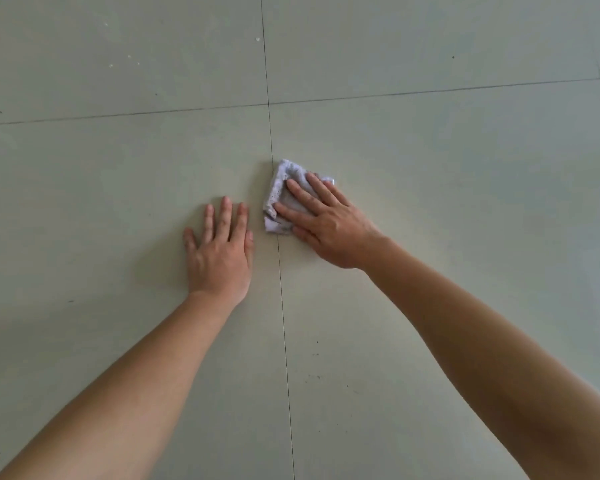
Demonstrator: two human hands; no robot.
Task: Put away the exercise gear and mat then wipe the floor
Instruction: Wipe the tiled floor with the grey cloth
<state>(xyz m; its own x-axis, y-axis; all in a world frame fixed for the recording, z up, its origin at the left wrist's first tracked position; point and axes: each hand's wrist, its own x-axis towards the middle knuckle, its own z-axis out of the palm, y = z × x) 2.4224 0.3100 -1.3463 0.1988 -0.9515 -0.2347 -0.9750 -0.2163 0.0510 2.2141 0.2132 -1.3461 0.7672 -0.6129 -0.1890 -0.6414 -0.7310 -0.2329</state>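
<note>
The right hand (329, 223) presses flat, fingers spread, on a folded pale cloth (284, 188) on the tiled floor (118, 161), while the left hand (220, 251) rests beside it, open-palmed and gripping nothing.

Just one view here, a wide-angle head cam looking forward and steeply down at a pale tiled floor (430, 150), pretty close up. Both bare forearms come in from the bottom corners, so the left hand (219, 251) and right hand (329, 226) land near frame centre. Grout lines (284, 341) cross at upper centre and bend a bit toward the edges, typical wide-lens stuff. Nothing but floor fills the rest, no second view to compare.
</note>
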